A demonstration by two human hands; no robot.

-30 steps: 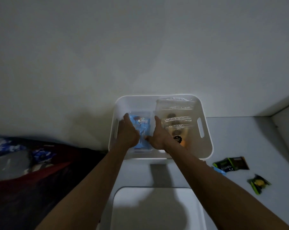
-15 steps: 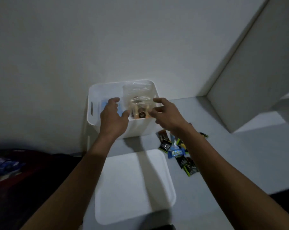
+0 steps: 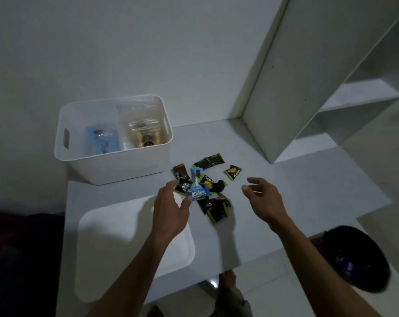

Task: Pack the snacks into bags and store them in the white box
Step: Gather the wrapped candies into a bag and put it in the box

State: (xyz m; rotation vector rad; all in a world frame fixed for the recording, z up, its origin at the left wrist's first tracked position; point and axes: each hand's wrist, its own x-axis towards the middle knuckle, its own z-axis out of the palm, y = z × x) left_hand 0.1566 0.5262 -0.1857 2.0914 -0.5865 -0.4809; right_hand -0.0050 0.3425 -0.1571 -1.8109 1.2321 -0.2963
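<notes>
The white box (image 3: 107, 163) stands at the back left of the table. Inside it lie a clear bag with blue snacks (image 3: 103, 139) on the left and a clear bag with brown snacks (image 3: 143, 133) on the right. Several loose snack packets (image 3: 211, 193), black-green and blue, lie in a pile in front of the box's right corner. My left hand (image 3: 171, 209) hovers at the pile's left edge, fingers apart, its fingertips by a blue packet (image 3: 198, 193). To the pile's right, my right hand (image 3: 262, 200) is open and holds nothing.
The box's white lid (image 3: 116, 250) lies flat near the table's front edge, under my left forearm. A white shelf unit (image 3: 331, 99) rises at the right. A dark round object (image 3: 358, 257) sits low at the right, and dark fabric (image 3: 22, 259) at the left.
Both hands left the bagged blue snacks in the box, pulled back and moved right to the loose packets. The view swung right and down.
</notes>
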